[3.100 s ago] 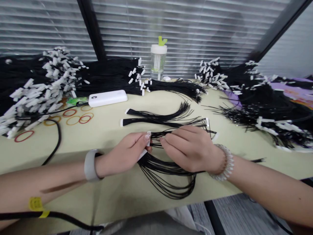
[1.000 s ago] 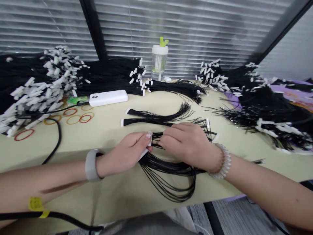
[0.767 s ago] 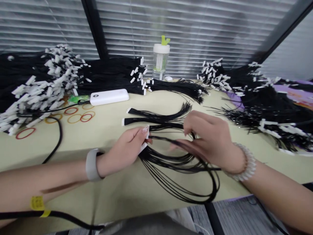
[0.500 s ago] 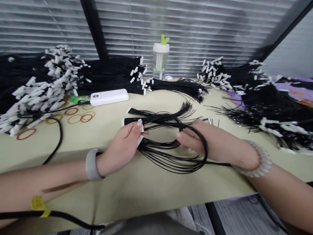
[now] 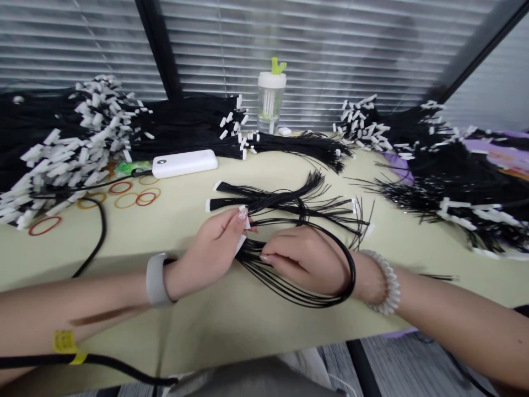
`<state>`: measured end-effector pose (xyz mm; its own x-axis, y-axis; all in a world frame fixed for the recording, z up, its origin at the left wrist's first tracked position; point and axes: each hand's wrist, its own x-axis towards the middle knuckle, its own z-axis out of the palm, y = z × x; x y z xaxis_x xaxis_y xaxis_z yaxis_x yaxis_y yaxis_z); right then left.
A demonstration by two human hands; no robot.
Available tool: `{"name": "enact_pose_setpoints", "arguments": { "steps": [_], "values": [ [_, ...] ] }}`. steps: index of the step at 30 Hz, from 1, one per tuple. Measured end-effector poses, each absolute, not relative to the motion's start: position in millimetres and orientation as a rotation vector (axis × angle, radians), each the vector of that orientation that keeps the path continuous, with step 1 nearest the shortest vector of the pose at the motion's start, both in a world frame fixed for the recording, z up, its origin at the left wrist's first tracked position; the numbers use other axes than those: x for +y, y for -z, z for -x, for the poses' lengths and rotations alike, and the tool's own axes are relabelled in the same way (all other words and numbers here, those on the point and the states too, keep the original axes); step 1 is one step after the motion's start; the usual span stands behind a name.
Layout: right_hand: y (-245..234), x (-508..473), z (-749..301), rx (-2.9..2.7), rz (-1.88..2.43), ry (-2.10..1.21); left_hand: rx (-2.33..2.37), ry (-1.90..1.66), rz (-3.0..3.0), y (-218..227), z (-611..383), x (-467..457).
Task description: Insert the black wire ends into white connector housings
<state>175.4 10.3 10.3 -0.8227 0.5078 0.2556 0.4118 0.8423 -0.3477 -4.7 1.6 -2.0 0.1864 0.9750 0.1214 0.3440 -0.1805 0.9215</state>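
Right in the middle of the action, a bundle of thin black wires (image 5: 289, 292) is hanging just above the pale table top (image 5: 206, 325), directly in front of the person. The left hand (image 5: 212, 251) is pinching the bundle's white connector tabs (image 5: 240, 246) between thumb and fingers, keeping that end gathered. The right hand (image 5: 306, 262) is curling its fingers over the strands just beside those tabs and grasping them, while a long wire loop is curving around the outside of that hand.

Just beyond, two more wire bundles (image 5: 256, 203) are lying side by side on the table, their white-tipped ends pointing left, and their loose strands are fanning out towards the right. As far as the table shows, only these few bundles are lying apart, while the big heaps of white-tabbed wires are far outnumbering them. One heap (image 5: 70, 160) is spilling across the left side, another (image 5: 450, 182) is sprawling across the right, and a long bank (image 5: 185, 124) is stretching along the back.

Further out, a white power bank (image 5: 184, 163) is sitting near scattered rubber bands (image 5: 126, 201), with a clear water bottle (image 5: 271, 96) standing by the window blinds (image 5: 351, 44).
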Motion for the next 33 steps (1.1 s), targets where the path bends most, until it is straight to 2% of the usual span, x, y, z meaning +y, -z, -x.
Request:
{"name": "enact_pose_setpoints", "arguments": {
  "steps": [9,16,21,26,30,33],
  "values": [
    [-11.2,6.9,-174.8,-2.763,0.673,-0.221,1.273,-0.940,-1.690,-6.0,2.6,-0.6],
    [-5.2,7.2,-176.0,-2.841,0.563,0.234,1.293,-0.930,-1.790,-6.4,1.2,-0.8],
    [-10.9,9.2,-177.8,-2.860,0.623,0.271,1.299,-0.941,-1.840,-6.0,0.6,1.4],
    [-35.1,24.9,-201.3,-2.810,0.866,0.136,1.304,-0.982,-1.799,-3.4,2.5,2.1],
    [-54.1,48.2,-230.0,-2.161,1.230,-0.161,1.276,-0.970,-1.778,-0.9,3.8,1.4],
    [-61.8,64.9,-245.0,-1.584,1.122,-0.582,1.263,-0.959,-1.790,-1.1,3.5,0.7]
  ]
}}
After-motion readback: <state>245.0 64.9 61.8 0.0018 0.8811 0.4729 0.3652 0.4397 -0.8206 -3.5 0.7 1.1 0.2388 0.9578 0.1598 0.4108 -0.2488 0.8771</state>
